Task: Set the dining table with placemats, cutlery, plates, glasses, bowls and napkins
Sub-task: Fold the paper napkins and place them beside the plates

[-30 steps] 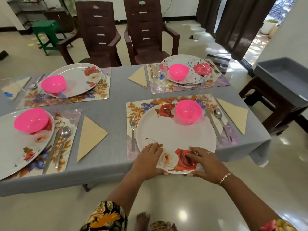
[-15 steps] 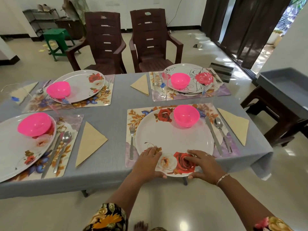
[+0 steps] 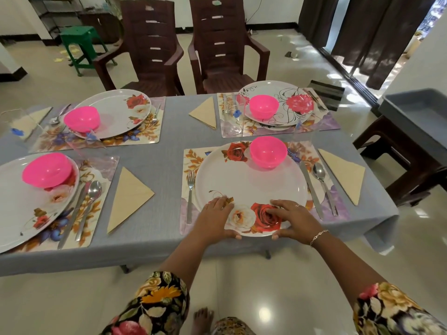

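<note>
I see both hands clamped on the nearest plate (image 3: 251,187): left hand (image 3: 215,218) at its 7 o'clock, right hand (image 3: 292,218) at 5, fingers (image 3: 223,200) on top, thumbs at the rim. The plate sits on its placemat (image 3: 191,155) at the counter's (image 3: 157,160) near right. One pink bowl (image 3: 268,152) is at its 12, one fork (image 3: 190,197) at 9, one knife (image 3: 310,189) and one spoon (image 3: 323,182) at 3. Overall I count four plates, bowls, placemats and napkins (image 3: 343,175).

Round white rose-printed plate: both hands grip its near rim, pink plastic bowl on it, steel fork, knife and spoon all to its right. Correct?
No. In the head view the steel fork lies left of the round white rose-printed plate; only the knife and spoon lie to its right. The left hand, right hand and pink plastic bowl are as stated.
</note>
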`<state>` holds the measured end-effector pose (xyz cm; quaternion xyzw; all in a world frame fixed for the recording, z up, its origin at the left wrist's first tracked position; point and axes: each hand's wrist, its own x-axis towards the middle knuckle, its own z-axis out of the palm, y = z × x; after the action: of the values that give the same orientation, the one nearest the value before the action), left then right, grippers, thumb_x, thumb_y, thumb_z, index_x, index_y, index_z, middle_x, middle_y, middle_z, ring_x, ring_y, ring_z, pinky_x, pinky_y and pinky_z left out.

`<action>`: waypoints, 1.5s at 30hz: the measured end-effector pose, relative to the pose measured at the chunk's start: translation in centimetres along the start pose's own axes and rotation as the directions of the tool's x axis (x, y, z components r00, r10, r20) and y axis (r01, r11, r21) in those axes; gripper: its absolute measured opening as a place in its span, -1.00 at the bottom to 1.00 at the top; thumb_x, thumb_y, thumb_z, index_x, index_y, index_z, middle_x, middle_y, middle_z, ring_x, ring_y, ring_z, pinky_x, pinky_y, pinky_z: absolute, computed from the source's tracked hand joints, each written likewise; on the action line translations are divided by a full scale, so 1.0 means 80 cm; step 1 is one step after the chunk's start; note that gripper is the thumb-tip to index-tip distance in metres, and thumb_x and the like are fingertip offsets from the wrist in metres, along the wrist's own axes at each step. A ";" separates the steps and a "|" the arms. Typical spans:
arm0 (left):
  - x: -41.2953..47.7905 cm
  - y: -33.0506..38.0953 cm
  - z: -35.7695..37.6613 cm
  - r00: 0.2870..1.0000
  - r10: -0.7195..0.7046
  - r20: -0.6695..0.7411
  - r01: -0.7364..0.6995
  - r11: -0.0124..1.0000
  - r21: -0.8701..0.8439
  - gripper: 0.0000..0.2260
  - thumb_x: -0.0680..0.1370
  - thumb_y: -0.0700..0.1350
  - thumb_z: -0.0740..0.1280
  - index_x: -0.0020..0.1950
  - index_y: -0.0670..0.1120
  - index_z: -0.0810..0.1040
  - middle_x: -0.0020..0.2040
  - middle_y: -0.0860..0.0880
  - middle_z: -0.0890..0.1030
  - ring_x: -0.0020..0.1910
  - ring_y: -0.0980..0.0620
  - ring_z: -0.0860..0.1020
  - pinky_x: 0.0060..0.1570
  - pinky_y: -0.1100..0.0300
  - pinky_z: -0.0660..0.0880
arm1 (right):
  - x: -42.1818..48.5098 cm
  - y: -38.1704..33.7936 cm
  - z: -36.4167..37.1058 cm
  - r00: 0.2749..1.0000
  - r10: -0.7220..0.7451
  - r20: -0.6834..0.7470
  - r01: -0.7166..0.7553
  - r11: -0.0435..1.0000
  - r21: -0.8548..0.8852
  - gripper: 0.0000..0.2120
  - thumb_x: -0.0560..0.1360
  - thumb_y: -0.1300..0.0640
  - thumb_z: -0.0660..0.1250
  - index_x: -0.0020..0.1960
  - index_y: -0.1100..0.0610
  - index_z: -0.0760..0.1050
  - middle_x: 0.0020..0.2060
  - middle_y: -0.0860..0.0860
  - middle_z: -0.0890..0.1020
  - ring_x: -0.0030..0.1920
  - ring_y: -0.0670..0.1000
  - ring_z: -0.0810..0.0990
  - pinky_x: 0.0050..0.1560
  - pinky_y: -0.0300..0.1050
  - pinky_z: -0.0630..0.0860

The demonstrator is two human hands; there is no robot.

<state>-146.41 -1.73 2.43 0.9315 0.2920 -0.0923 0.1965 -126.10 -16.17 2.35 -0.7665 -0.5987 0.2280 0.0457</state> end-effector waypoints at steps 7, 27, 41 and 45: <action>0.007 -0.001 -0.004 1.000 0.010 -0.019 -0.010 1.000 0.004 -0.22 0.41 0.25 0.36 0.51 -0.04 0.16 0.55 -0.07 0.08 0.52 -0.06 0.05 0.47 0.02 0.03 | 0.012 0.010 -0.001 0.999 -0.030 -0.042 0.031 0.999 0.015 0.18 -0.02 -0.68 -0.17 0.38 -0.03 0.35 0.43 -0.03 0.29 0.42 0.03 0.24 0.38 -0.08 0.19; 0.022 0.007 -0.014 0.998 -0.053 0.018 0.053 0.999 0.013 -0.20 0.41 0.24 0.38 0.52 -0.03 0.14 0.55 -0.07 0.07 0.52 -0.09 0.04 0.47 -0.02 0.05 | 0.027 0.018 -0.010 0.994 -0.081 -0.068 0.080 0.997 -0.016 -0.20 0.25 -0.34 0.31 0.40 -0.02 0.32 0.45 -0.02 0.26 0.44 0.03 0.21 0.38 -0.13 0.16; 0.053 0.180 -0.009 0.972 0.206 -0.115 -0.213 0.975 -0.056 -0.39 0.53 0.07 0.25 0.50 -0.13 0.17 0.52 -0.16 0.15 0.50 -0.12 0.11 0.45 0.06 0.01 | -0.107 0.064 0.024 0.832 0.110 -0.544 -0.143 0.989 -0.020 -0.20 0.11 0.10 0.62 0.25 0.01 0.31 0.16 0.13 0.55 0.12 0.16 0.57 0.02 0.02 0.58; 0.084 0.238 0.002 0.941 0.314 -0.125 -0.323 0.944 -0.061 -0.27 0.38 0.22 0.08 0.44 -0.17 0.29 0.45 -0.20 0.29 0.44 -0.17 0.24 0.41 0.01 0.12 | -0.145 0.111 0.018 0.781 0.249 -0.572 -0.276 0.960 0.042 -0.30 0.13 0.12 0.61 0.20 0.03 0.40 0.13 0.12 0.58 0.03 0.14 0.62 -0.14 -0.02 0.61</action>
<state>-129.88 -12.71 6.33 0.9614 0.1515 0.0055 0.2295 -120.83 -29.80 1.44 -0.8759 -0.4494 -0.0218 0.1742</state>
